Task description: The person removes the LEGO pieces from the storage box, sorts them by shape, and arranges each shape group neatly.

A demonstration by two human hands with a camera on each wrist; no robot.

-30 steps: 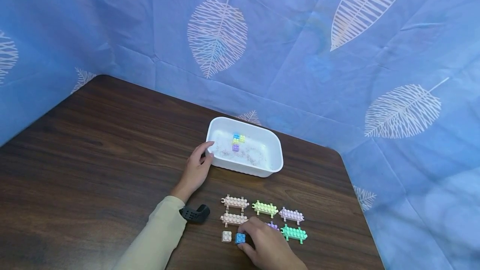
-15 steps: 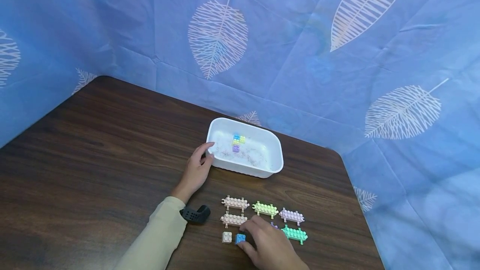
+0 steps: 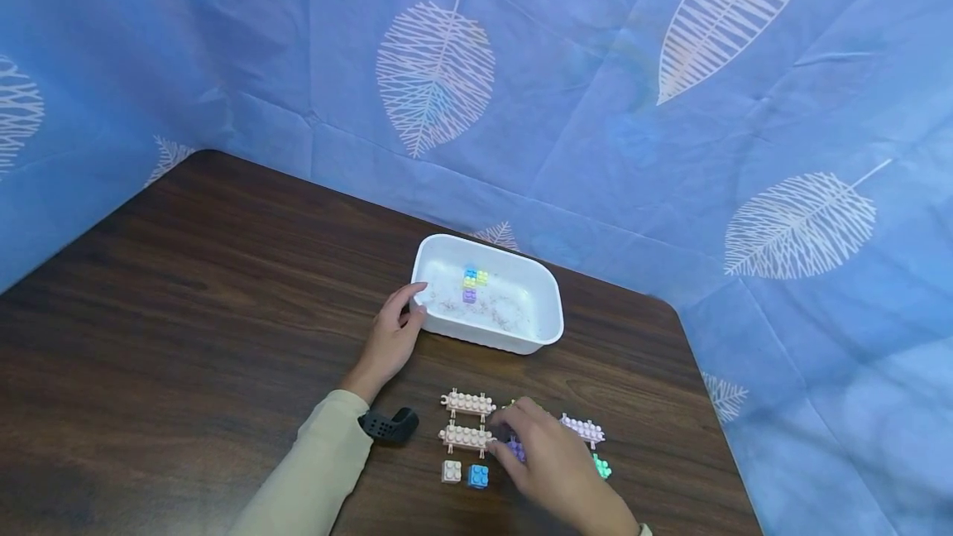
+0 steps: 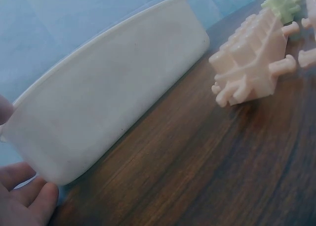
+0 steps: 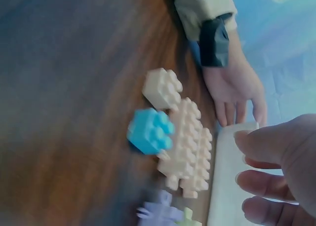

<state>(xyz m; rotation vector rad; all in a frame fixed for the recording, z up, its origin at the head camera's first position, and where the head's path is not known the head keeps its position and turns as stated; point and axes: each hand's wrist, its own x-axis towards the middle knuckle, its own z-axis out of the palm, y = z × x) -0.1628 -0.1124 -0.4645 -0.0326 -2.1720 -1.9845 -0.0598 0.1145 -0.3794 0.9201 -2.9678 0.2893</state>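
In the head view my left hand (image 3: 390,331) grips the near left corner of a white plastic tub (image 3: 484,336), with the forefinger over its rim. My right hand (image 3: 553,460) hovers above the building blocks, fingers loosely bent and holding nothing. Just left of its fingertips lies a long peach block (image 3: 467,437) with pegs, and a second peach block (image 3: 469,403) lies behind it. A blue square brick (image 3: 478,476) stands beside a cream square brick (image 3: 451,471) in front. The right hand partly covers a purple block (image 3: 517,448) and a green block (image 3: 602,466).
Inside the tub sit a blue brick (image 3: 471,273), a purple brick (image 3: 469,296) and yellow bricks (image 3: 482,278). A lilac block (image 3: 583,430) lies right of my right hand. Beyond the dark wooden table (image 3: 223,313) hangs a blue leaf-patterned cloth (image 3: 566,106).
My right hand has left the blue brick and shifted up and slightly right over the blocks. The blue brick stays in its place. My left hand keeps its grip on the tub.
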